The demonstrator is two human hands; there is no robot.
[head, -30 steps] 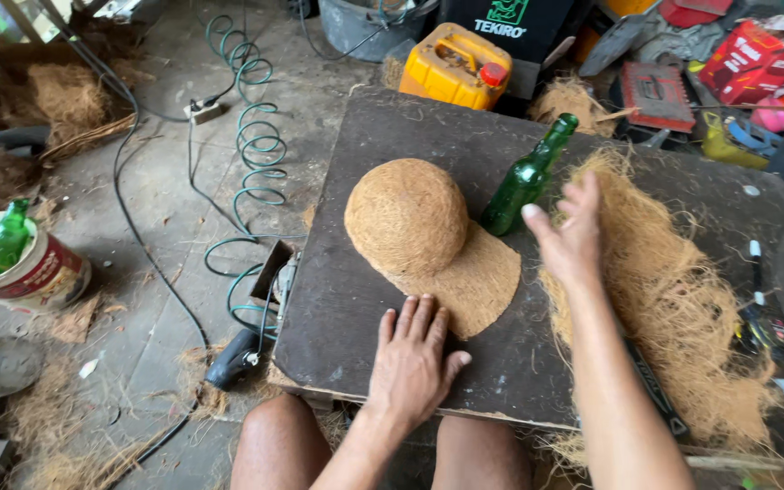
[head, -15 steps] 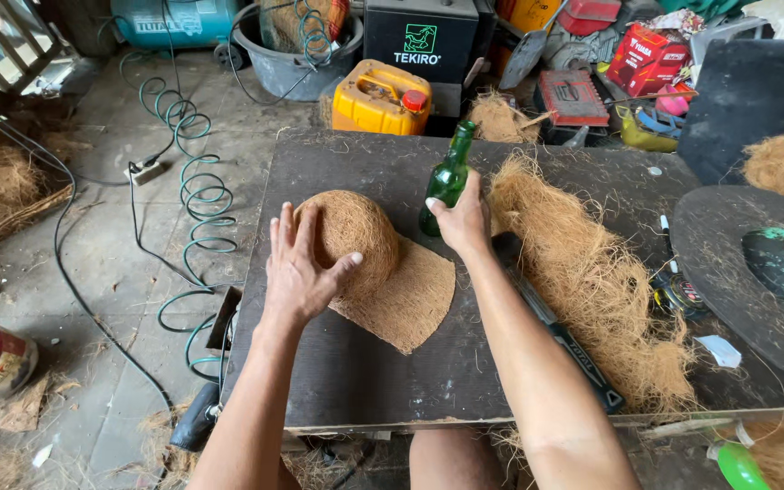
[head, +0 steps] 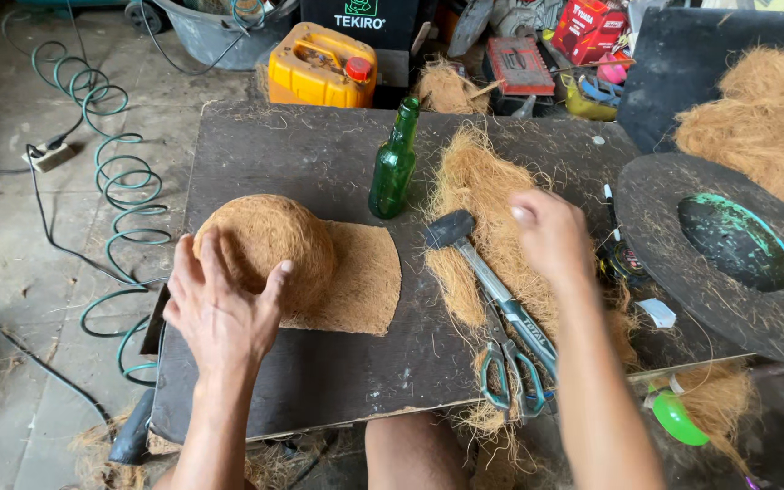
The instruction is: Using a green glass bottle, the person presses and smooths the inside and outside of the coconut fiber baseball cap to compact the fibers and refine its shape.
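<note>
Coconut fibre covers most of what I am watching: a domed fibre shell [head: 269, 249] sits on a flat fibre mat [head: 356, 277], both on the dark wooden board [head: 319, 381]. My left hand [head: 221, 308] lies over the near side of the dome, fingers spread wide and flat against it, pressing rather than gripping; nothing is clamped. My right hand [head: 551, 234] hovers above the loose fibre pile [head: 487, 213], blurred, its fingers loosely curled and holding nothing that I can make out.

Risks, as I judge them: the green glass bottle [head: 395, 163] stands upright just behind the mat's far corner, apart from both hands. A careless sweep of the right arm across the board could tip it, and glass on that hard board may crack. The hammer [head: 492, 281] lies with its black head beside the fibre pile and its handle running towards the scissors [head: 512, 381] near the board's front edge; a hand reaching blindly into the fibre could land on the scissors or knock them off the edge. The dome is only held by an open palm, so a sideways push could slide it off the mat.
</note>
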